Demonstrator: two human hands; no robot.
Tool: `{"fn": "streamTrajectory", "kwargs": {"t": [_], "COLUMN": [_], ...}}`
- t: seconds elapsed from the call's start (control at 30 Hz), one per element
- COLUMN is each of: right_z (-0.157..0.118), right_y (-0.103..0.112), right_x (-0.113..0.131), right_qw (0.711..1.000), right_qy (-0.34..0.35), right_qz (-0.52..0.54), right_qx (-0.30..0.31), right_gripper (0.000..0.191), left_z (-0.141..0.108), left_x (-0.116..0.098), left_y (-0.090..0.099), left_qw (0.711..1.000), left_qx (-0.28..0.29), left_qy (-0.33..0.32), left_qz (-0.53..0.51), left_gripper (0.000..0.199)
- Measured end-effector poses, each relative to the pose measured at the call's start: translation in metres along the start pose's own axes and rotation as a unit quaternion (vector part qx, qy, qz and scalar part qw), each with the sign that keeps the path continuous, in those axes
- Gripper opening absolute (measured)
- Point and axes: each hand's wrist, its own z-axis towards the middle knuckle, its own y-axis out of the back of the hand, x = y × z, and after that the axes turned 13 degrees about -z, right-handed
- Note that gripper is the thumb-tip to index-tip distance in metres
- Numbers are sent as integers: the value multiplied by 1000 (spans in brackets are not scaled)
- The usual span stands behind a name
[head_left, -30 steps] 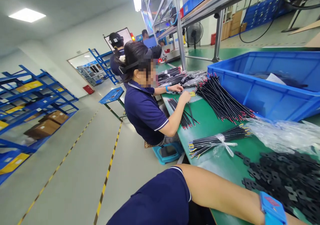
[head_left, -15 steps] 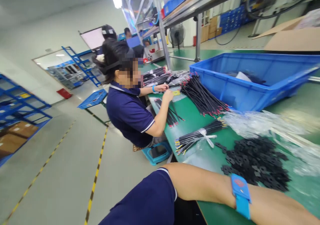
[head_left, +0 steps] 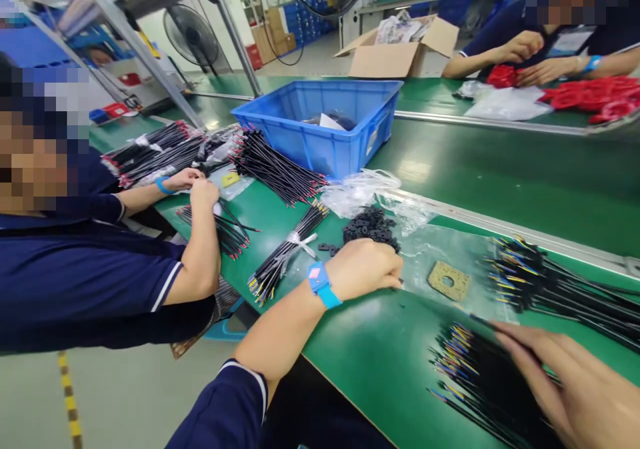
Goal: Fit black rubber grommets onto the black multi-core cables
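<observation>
1. On the green bench (head_left: 360, 356), the left hand (head_left: 367, 267) holds its fingertips drawn together — a small black piece (head_left: 401, 282) shows between them.
2. The right hand (head_left: 575, 382) is partly curled over loose black cables (head_left: 495, 389); blur hides whether it grips one — cannot tell.
3. A pile of black parts (head_left: 370, 226) lies just beyond the left hand.
4. A holed yellowish pad (head_left: 437, 277) lies between both hands.

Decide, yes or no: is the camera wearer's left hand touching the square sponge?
No, a visible gap separates the left hand from the square sponge.
</observation>
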Motion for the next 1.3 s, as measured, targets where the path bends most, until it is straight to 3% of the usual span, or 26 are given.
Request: {"fn": "streamTrajectory", "kwargs": {"t": [0.1,0.23,0.37,0.5,0.6,0.73,0.83,0.97,1.1,1.2,1.3], "right_z": [13,16,15,13,11,5,2,8,19,23,24], "right_y": [-2,-15,-26,-31,-30,-30,-32,-20,15,38,47], "right_x": [-2,-2,-4,-6,-6,-8,-8,-3,12,25,34], "right_qw": [998,998,998,998,998,995,991,991,996,992,991], "right_qy": [-29,-52,-54,-41,-42,-34,-30,-48,-67,-78,-70], "right_qz": [-35,-8,17,-10,-21,-73,-105,-112,-41,-48,-50], "right_qx": [-32,-20,9,39,46,62,76,50,-43,-82,-103], "right_gripper": [33,25,19,24,25,27,29,27,24,43,69], "left_z": [4,9,13,14,12,8,8,12,15,16,16], "left_x": [0,-8,-14,-15,-14,-11,-12,-16,-24,-32,-38], "left_y": [-1,-21,-33,-31,-29,-30,-31,-32,-37,-43,-46], "left_qw": [1000,994,991,993,998,984,949,880,771,683,629], "left_qx": [-8,0,19,38,-5,-107,-157,-182,-135,-93,-71], "left_qy": [18,48,50,44,41,3,-7,46,98,115,123], "left_qz": [20,95,120,105,43,-142,-273,-437,-615,-715,-764], "left_gripper": [27,38,23,16,18,20,18,20,33,42,50]}}
